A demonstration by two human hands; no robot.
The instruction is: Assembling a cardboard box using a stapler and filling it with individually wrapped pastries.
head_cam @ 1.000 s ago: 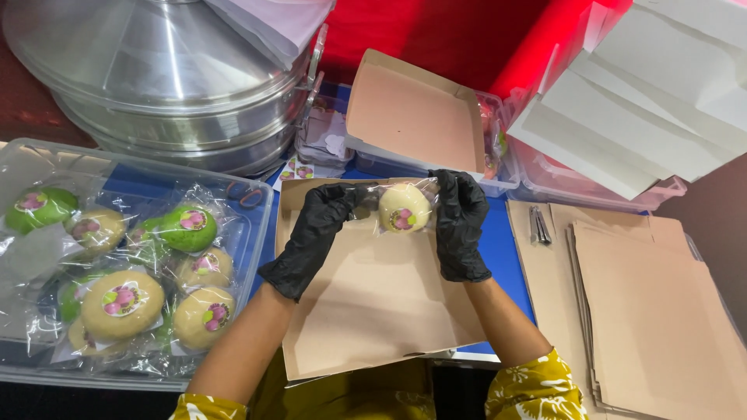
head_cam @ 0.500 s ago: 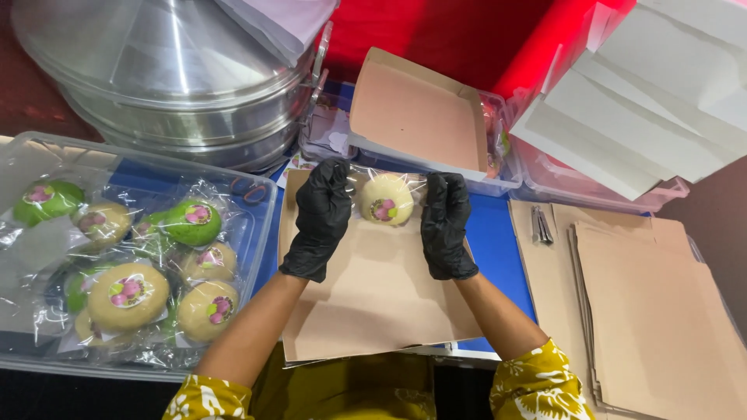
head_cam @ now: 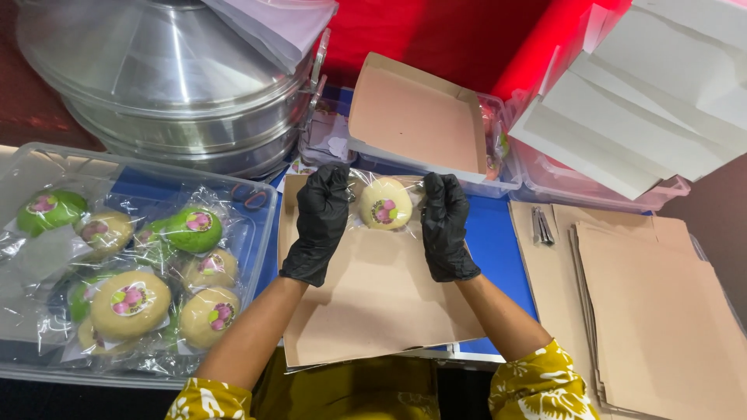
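Both gloved hands, left hand [head_cam: 318, 220] and right hand [head_cam: 446, 225], pinch a clear-wrapped cream bun [head_cam: 385, 203] with a round pink-and-green label at frame centre, over a flat brown box [head_cam: 373, 303].

Our black-gloved left hand [head_cam: 317, 224] and right hand [head_cam: 446, 225] pinch the clear wrapper of a pale round bun with a pink-green sticker [head_cam: 385, 204] above a flat brown cardboard box [head_cam: 373, 303]. At nine o'clock, a clear plastic tub [head_cam: 257, 204] holds wrapped green and yellow buns [head_cam: 194, 229].
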